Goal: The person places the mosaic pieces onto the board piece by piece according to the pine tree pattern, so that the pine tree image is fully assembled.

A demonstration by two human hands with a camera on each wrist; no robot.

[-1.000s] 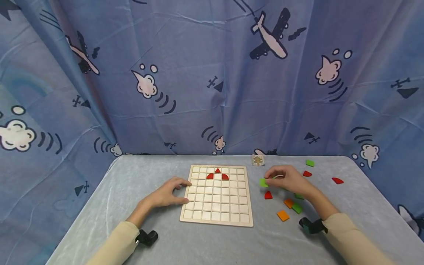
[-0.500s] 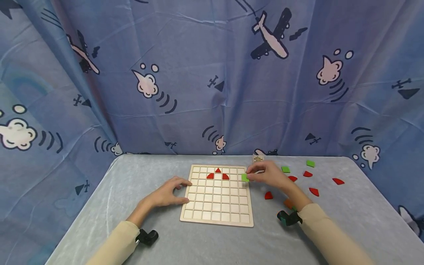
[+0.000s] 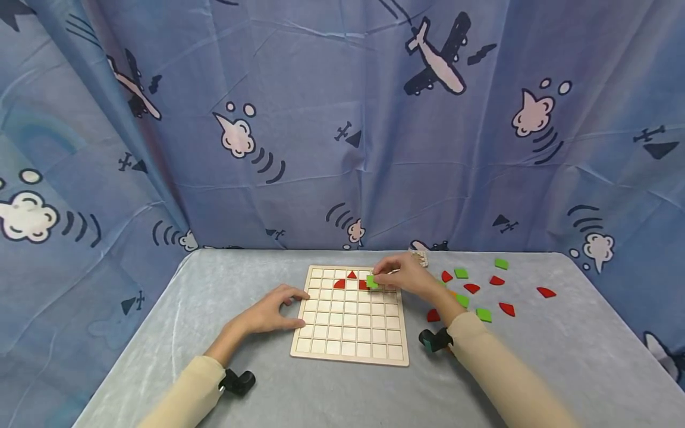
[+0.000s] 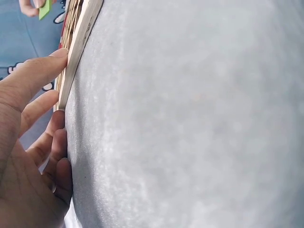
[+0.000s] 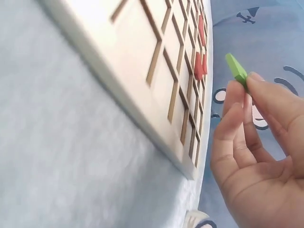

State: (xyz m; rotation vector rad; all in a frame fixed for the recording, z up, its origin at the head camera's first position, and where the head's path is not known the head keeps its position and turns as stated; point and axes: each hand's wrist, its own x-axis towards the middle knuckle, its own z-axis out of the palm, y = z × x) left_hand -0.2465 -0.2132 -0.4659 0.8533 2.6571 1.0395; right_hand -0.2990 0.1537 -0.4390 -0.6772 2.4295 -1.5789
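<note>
- Green tile [image 3: 371, 282] – held over the far right part of the board, just beside a red piece [image 3: 363, 285] that it partly hides; the right wrist view shows it raised clear of the surface.
- Right hand [image 3: 409, 277]: grasping that tile, pinched between thumb and fingertips.
- Left hand [image 3: 267, 311]: loose, grasping nothing – thumb and a finger resting against the board's left edge.
- Wooden grid board [image 3: 350, 358]: lying flat on the grey cloth [image 3: 267, 392], with a red triangle [image 3: 351, 275] near its far edge and a red quarter-round [image 3: 339, 285] nearer and to the left.
- Loose red pieces [image 3: 496, 280] and green squares [image 3: 484, 315] lie scattered right of the board (some partly covered by the right arm).
- Small patterned card [image 3: 423, 259]: beyond the right hand, partly hidden.
- Blue printed curtain [image 3: 299, 89]: behind the table.
</note>
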